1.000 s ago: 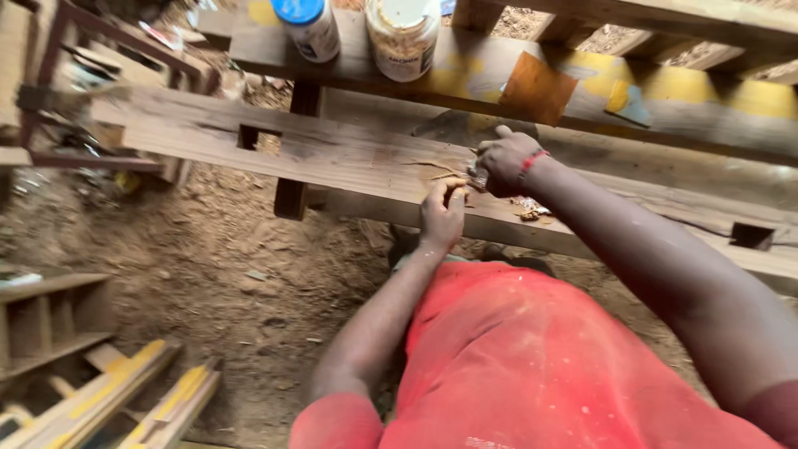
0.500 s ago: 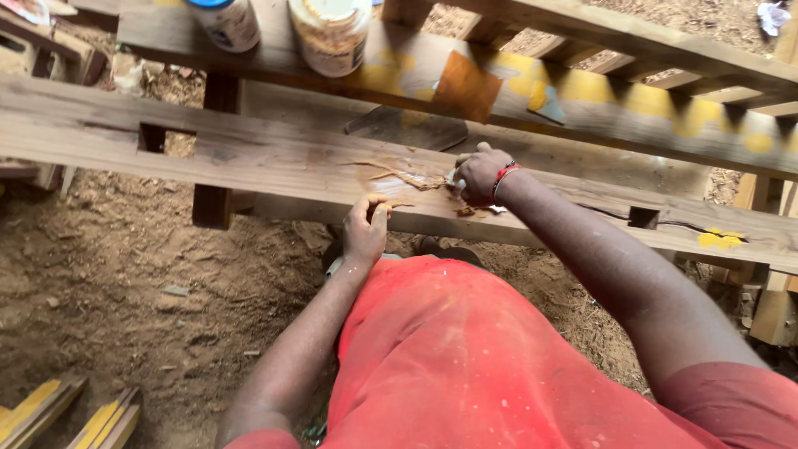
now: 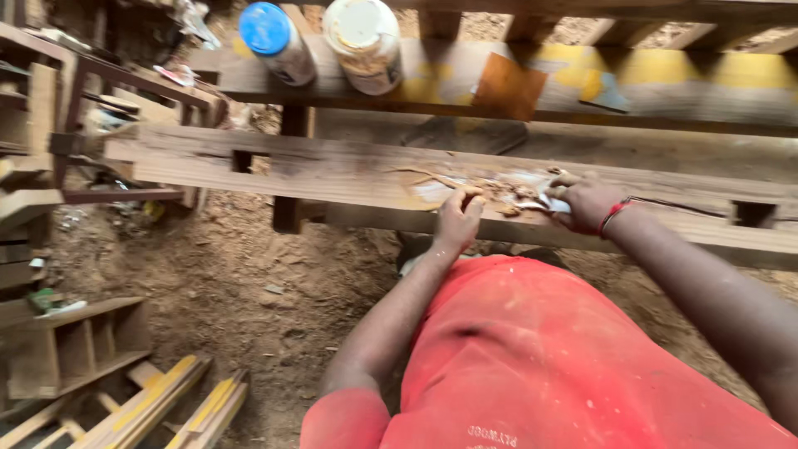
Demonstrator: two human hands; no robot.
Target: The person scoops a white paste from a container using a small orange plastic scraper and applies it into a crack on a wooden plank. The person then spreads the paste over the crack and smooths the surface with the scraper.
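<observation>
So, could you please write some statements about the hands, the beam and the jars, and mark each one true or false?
1. The left hand rests on the wooden beam. True.
2. The right hand wears a blue wristband. False: the band is red.
3. Two jars stand on the plank behind the beam, one with a blue lid. True.
4. The right hand is raised, clear of the beam. False: it rests on it, by a pale scrap.

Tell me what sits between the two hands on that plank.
Only loose wood shavings lie on the plank between the left hand and the right hand; nothing else visible.
</observation>
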